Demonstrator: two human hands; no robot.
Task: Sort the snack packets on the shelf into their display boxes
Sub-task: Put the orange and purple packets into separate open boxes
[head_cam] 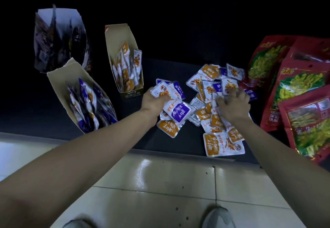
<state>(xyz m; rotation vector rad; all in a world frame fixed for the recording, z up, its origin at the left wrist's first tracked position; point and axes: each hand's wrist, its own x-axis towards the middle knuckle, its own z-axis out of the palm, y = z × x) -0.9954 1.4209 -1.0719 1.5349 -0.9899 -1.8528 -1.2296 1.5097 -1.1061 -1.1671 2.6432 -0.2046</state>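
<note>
Left hand (154,102) clutching purple packets (177,110), right hand (235,106) (blurred) atop loose pile (210,77), grip unclear

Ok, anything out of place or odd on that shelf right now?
Yes: orange and purple packets lie jumbled in a loose pile, and one orange packet sits at the front edge of the shelf, where it might slide off.
</note>
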